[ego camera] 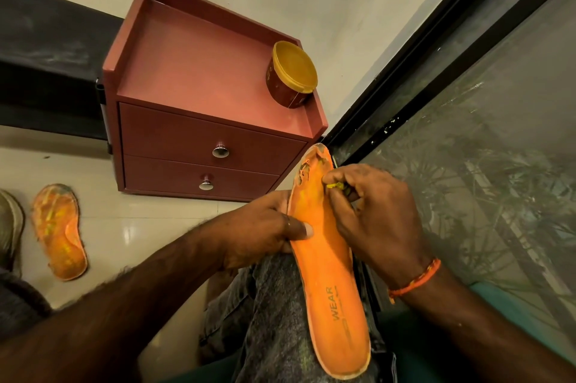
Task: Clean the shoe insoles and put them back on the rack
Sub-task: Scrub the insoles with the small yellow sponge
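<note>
Orange insole point(327, 273) lies along my knee, just below the bedside cabinet point(199, 145). Left hand point(265, 226) grips its edge, right hand point(374, 214) pinches yellowish scrap point(336, 186). Still cleaning, I reckon; second insole point(59, 230) left of the cabinet looks next.

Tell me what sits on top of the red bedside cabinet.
On the cabinet's tray-like top stands one round tub with a yellow lid, near the right rear corner. The lid is on, so its contents are hidden. Nothing else shows there.
</note>
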